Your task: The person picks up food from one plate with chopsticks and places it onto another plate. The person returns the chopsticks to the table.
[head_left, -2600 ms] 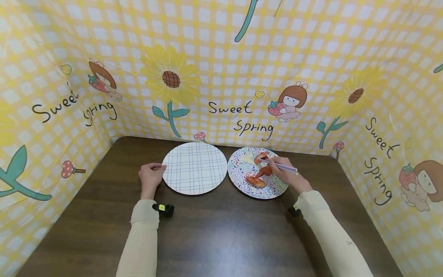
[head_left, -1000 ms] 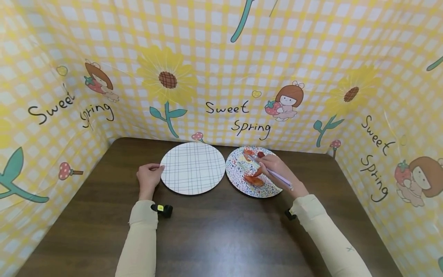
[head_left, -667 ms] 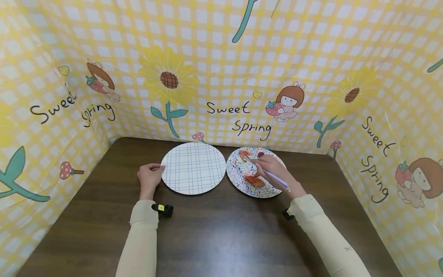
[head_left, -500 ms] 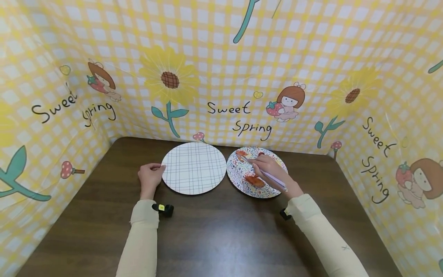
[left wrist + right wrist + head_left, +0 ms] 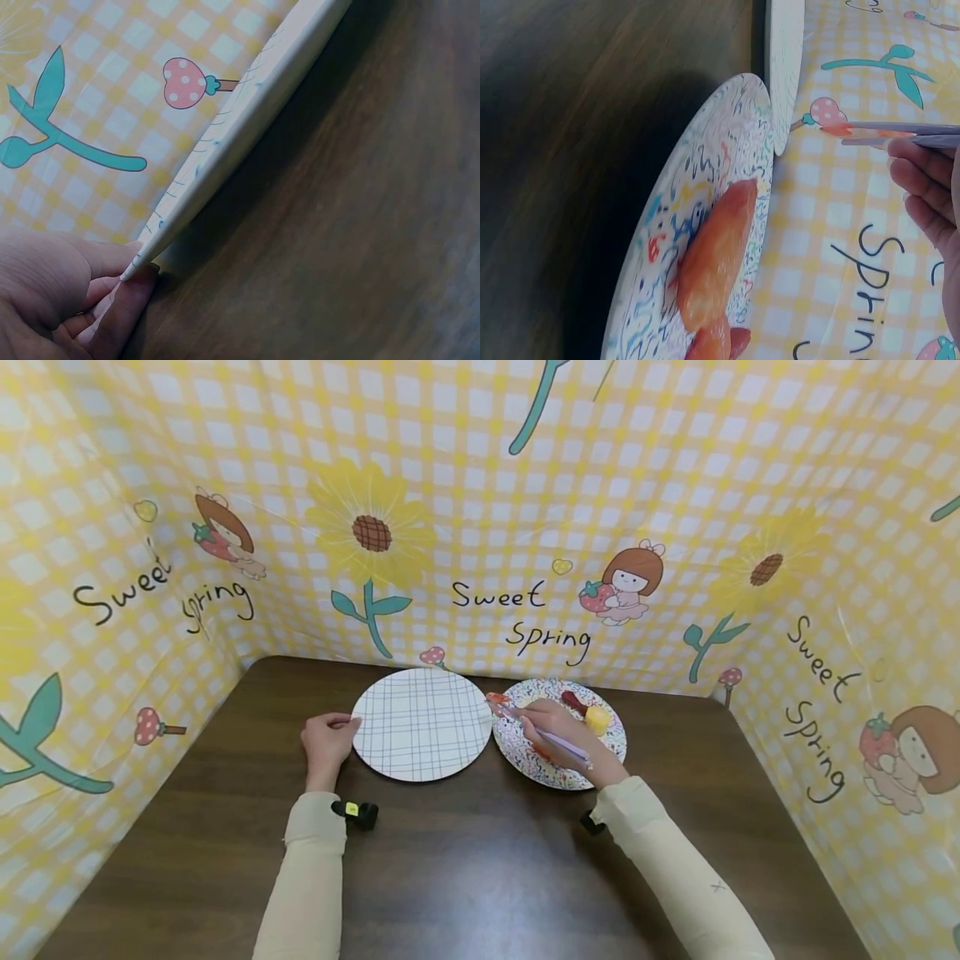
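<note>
My left hand (image 5: 328, 743) pinches the left rim of a white plate (image 5: 420, 727) with blue grid lines; in the left wrist view the fingers (image 5: 124, 311) hold its edge. My right hand (image 5: 562, 727) grips a pair of light purple chopsticks (image 5: 564, 745). Between their tips sits a small orange-red piece of food (image 5: 497, 698), raised where the two plates meet. Under this hand lies the multicoloured squiggle-patterned plate (image 5: 512, 758). On it are a glossy orange-brown chicken wing (image 5: 718, 251), partly hidden by the hand in the head view, a dark red piece (image 5: 574, 702) and a yellow chunk (image 5: 597, 720).
Both plates stand side by side near the back edge of a dark wooden table (image 5: 465, 877). A yellow checked cloth (image 5: 480, 527) with flowers and lettering hangs behind and along both sides. A black wrist camera (image 5: 358, 814) is strapped to the left wrist.
My right hand and chopsticks have carried the orange-red piece leftward from the middle of the patterned plate to its left rim, uncovering the yellow chunk. My left hand stays at the grid plate's rim.
</note>
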Available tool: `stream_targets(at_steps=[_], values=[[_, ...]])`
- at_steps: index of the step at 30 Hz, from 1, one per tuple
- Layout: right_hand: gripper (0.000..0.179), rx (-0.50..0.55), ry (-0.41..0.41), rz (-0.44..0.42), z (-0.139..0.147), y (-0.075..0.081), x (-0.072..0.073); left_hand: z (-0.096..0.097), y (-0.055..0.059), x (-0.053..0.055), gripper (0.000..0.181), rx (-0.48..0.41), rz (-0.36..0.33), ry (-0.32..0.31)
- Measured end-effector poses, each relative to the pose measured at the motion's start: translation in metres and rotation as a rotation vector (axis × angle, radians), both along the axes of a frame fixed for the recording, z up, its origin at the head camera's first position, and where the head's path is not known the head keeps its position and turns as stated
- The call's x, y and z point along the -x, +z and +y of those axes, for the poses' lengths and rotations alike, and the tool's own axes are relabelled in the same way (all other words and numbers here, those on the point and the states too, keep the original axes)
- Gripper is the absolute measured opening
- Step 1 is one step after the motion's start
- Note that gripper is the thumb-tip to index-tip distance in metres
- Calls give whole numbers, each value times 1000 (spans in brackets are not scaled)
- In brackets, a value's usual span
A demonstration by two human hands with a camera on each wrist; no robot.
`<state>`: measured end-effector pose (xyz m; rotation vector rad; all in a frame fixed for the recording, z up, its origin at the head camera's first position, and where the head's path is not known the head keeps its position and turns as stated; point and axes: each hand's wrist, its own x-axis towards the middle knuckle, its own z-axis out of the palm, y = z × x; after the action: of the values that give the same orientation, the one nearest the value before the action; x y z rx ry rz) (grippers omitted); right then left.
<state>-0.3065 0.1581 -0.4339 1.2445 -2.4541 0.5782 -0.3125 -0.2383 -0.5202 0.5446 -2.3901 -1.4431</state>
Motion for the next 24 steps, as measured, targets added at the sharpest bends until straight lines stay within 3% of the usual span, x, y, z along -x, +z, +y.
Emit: stream_targets(at_steps=[11, 24], values=[[31, -33, 0, -124, -22, -4, 6, 0, 0, -1, 31, -2, 0, 7], [24, -77, 65, -80, -36, -14, 16, 2, 2, -2, 30, 3, 3, 11]])
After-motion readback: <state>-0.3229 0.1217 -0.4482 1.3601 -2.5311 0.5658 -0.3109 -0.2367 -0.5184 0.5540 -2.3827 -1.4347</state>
